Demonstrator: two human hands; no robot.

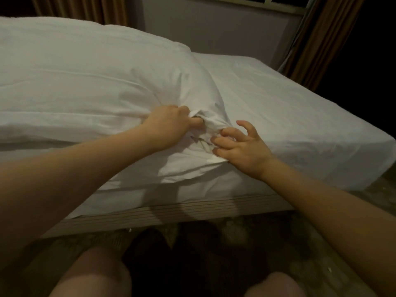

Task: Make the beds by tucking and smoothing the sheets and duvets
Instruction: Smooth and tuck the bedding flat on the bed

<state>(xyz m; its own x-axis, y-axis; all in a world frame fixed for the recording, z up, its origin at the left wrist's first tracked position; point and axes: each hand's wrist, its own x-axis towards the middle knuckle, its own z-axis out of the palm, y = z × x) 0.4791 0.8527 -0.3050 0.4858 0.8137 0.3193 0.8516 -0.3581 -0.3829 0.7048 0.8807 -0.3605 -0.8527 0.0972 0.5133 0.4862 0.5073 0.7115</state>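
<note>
A thick white duvet (85,82) covers the left part of the bed, its near corner bunched at the bed's front edge. My left hand (169,125) grips that bunched corner with curled fingers. My right hand (237,144) lies just right of it, fingers spread and bent, fingertips touching the crumpled cloth without closing on it. The white fitted sheet (289,116) lies bare and fairly smooth on the right part of the mattress.
The striped bed base (171,213) runs below the sheet's edge. Patterned carpet (267,243) lies in front, with my knees at the bottom. Brown curtains (321,39) hang at the back right beside a window sill and grey wall.
</note>
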